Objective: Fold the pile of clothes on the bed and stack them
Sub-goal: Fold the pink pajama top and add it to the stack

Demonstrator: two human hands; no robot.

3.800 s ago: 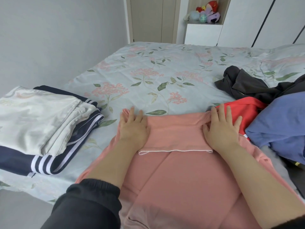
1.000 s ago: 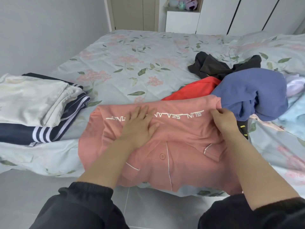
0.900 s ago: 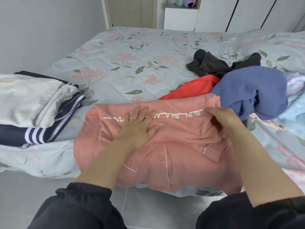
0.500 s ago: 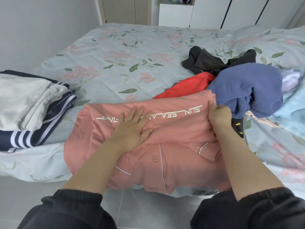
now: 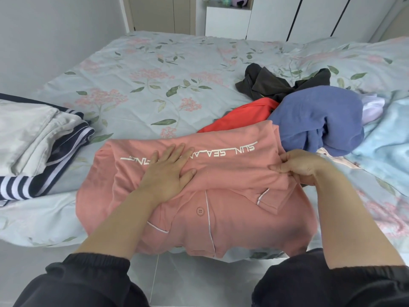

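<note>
A pink pyjama shirt with white piping and white lettering lies partly folded at the near edge of the bed. My left hand presses flat on its middle, fingers spread. My right hand pinches a fold of the shirt's right side between thumb and fingers. A stack of folded clothes, cream on top of navy with white stripes, sits at the left. The unfolded pile at the right holds a red garment, a blue garment and a black garment.
A light blue cloth lies at the far right, next to a pale lilac piece. The grey floor shows below the bed's edge. Wardrobes and a shelf with soft toys stand behind the bed.
My right hand has slid from the shirt's upper right edge down and inward and now pinches a fold there. My left hand stays flat on the shirt's middle.
</note>
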